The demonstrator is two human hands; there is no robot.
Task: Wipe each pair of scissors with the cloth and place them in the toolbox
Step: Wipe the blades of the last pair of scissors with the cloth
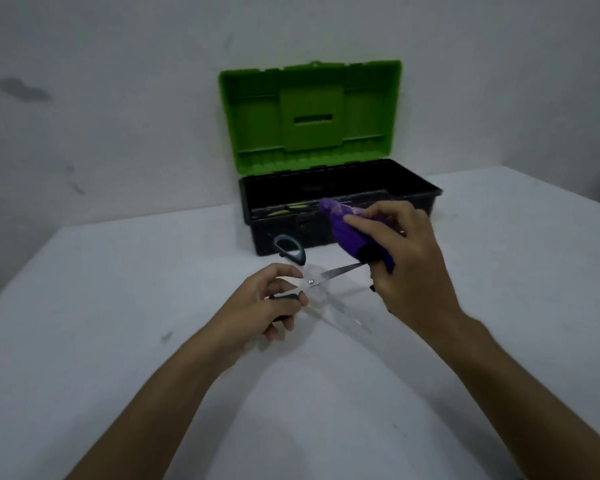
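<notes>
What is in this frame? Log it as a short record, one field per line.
surface: white table
toolbox: black base, green lid raised, at the table's far side by the wall
scissors: blades spread open, dark handles, in front of the toolbox
left hand: fingers grip one scissor handle
cloth: purple, wrapped over the far blade's tip
right hand: holds the cloth around that blade
stage: wiping; scissors not yet in the toolbox

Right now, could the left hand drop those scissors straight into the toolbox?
Probably yes. The left hand grips the scissors just in front of the toolbox, whose green lid stands open. Only the right hand, holding the purple cloth over one blade, partly crosses the path.
</notes>
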